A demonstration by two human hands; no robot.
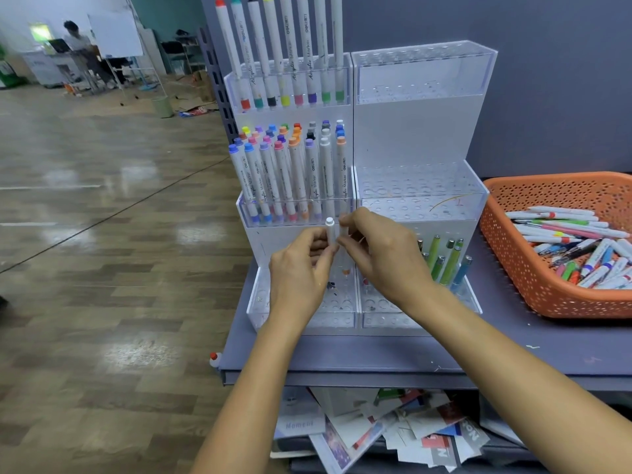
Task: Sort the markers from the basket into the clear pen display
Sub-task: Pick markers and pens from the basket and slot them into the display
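A clear tiered pen display (424, 80) stands on a grey shelf. Its upper left tiers hold many white markers with coloured caps (290, 172). My left hand (301, 268) grips a white-capped marker (330, 230) upright over the lowest left tier. My right hand (383, 254) pinches a second marker with an orange end (344, 265) just beside it, also upright over that tier. An orange perforated basket (513, 261) at the right holds several loose markers (574, 244).
Green and blue pens (444, 265) stand in the lowest right tier. The right upper tiers show only holes. The grey shelf (376, 354) ends at its left edge by a wooden floor. Papers lie below it. A person stands far back left.
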